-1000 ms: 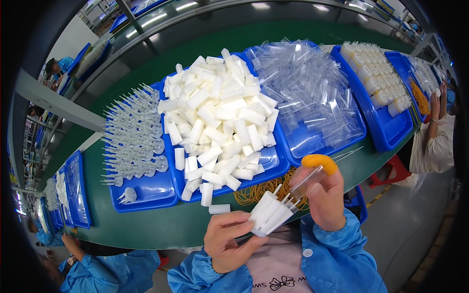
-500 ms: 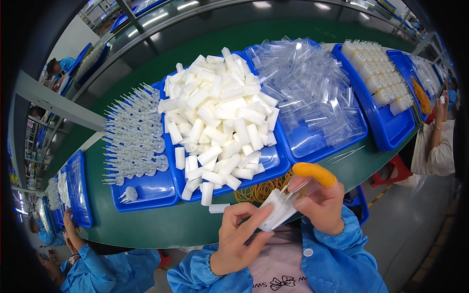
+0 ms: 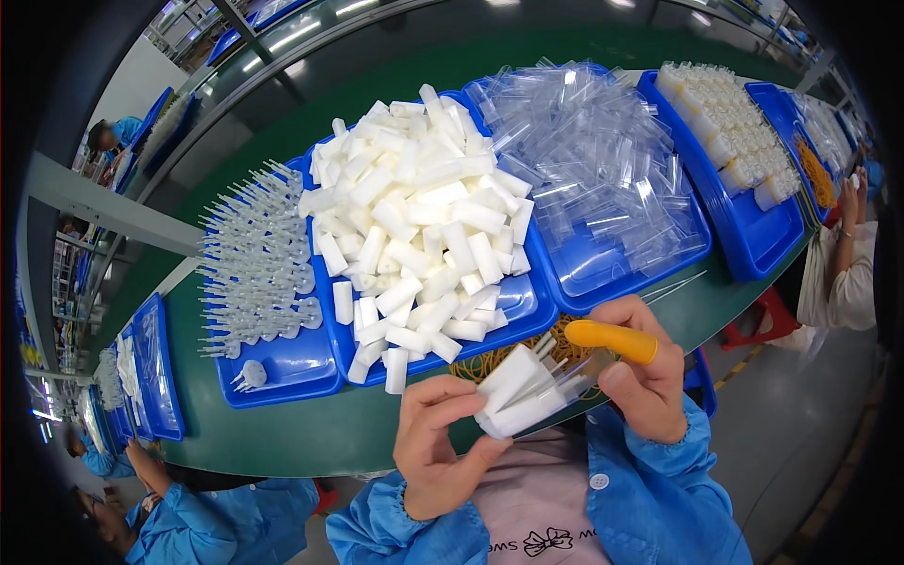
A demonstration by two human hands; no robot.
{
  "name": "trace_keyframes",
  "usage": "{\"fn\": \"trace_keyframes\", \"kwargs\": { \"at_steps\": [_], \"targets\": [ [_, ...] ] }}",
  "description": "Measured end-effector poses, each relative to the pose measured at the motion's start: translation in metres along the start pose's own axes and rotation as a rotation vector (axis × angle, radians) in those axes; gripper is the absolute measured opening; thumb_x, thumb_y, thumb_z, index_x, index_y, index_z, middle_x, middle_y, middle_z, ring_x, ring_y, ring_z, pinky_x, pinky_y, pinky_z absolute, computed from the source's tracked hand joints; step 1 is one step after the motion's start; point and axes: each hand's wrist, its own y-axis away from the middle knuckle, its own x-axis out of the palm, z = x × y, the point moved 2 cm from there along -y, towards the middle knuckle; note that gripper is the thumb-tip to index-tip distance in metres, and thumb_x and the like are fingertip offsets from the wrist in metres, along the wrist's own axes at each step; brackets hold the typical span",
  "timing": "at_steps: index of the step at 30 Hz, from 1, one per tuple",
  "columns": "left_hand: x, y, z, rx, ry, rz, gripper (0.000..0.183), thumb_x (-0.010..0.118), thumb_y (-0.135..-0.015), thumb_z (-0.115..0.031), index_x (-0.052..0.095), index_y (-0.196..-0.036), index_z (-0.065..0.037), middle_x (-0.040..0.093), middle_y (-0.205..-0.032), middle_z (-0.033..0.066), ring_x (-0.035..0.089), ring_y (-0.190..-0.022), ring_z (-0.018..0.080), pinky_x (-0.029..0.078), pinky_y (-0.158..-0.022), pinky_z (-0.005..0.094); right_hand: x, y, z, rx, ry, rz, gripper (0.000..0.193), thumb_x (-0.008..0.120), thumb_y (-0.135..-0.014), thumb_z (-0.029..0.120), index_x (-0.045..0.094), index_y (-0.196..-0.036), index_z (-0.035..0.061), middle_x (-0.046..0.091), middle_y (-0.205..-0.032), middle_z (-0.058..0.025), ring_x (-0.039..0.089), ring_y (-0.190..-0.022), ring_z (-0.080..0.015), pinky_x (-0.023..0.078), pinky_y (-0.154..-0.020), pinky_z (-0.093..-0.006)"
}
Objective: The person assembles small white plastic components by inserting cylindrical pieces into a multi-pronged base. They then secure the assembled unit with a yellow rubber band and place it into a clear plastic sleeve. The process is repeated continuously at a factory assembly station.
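Note:
My left hand (image 3: 438, 447) pinches the lower left side of a bundle of white foam blocks (image 3: 513, 388), with thumb below and fingers above. Slim clear pieces show between the blocks. My right hand (image 3: 645, 386) wears an orange finger cot (image 3: 612, 339) on one finger. Its thumb and that finger close on a clear plastic piece (image 3: 591, 367) at the bundle's right end. How far that piece reaches into the foam I cannot tell. Tan rubber bands (image 3: 482, 364) lie just behind the bundle, partly hidden by it.
Blue trays cross the green table (image 3: 273, 438): one with spiky translucent parts (image 3: 259, 254), one heaped with white foam blocks (image 3: 414, 207), one with clear plastic tubes (image 3: 584, 151), one with rows of finished-looking pieces (image 3: 720, 132). Tweezers (image 3: 673, 285) lie at right. Other people sit at both sides.
The foam bundle has turned and tilted, so its blocks face up more plainly. My left hand has shifted left and upward; my right hand has moved a little right, finger cot lying flatter.

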Motion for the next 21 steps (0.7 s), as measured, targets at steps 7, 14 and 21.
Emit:
{"fn": "trace_keyframes", "kwargs": {
  "at_steps": [7, 14, 21],
  "targets": [
    [0.001, 0.000, 0.011, -0.182, 0.293, 0.067, 0.037, 0.073, -0.071, 0.006, 0.060, -0.106, 0.001, 0.048, -0.118, 0.0149, 0.053, -0.102, 0.0216, 0.044, -0.091, 0.0327, -0.002, -0.004, 0.000, -0.027, 0.015, -0.105, 0.025, 0.075, -0.074, 0.013, 0.062, -0.092, 0.0013, 0.062, -0.094, -0.0078, 0.052, -0.101, -0.0241, 0.039, -0.090, -0.0363],
    [-0.005, -0.001, 0.011, -0.213, 0.439, -0.013, 0.039, 0.077, -0.070, 0.001, 0.059, -0.104, 0.003, 0.048, -0.115, 0.0141, 0.054, -0.102, 0.0208, 0.045, -0.090, 0.0336, -0.007, 0.001, 0.004, -0.065, 0.127, -0.006, 0.023, 0.078, -0.062, 0.005, 0.066, -0.081, 0.0055, 0.067, -0.088, -0.0046, 0.051, -0.107, -0.0279, 0.035, -0.096, -0.0448],
    [-0.008, 0.012, 0.010, -0.116, 0.285, 0.033, 0.040, 0.083, -0.064, -0.004, 0.063, -0.099, 0.000, 0.054, -0.106, 0.0136, 0.055, -0.096, 0.0199, 0.046, -0.083, 0.0306, 0.010, 0.009, 0.001, -0.062, 0.027, 0.037, 0.021, 0.079, -0.063, 0.006, 0.067, -0.081, 0.0066, 0.067, -0.087, -0.0042, 0.052, -0.106, -0.0260, 0.031, -0.101, -0.0479]
  ]
}}
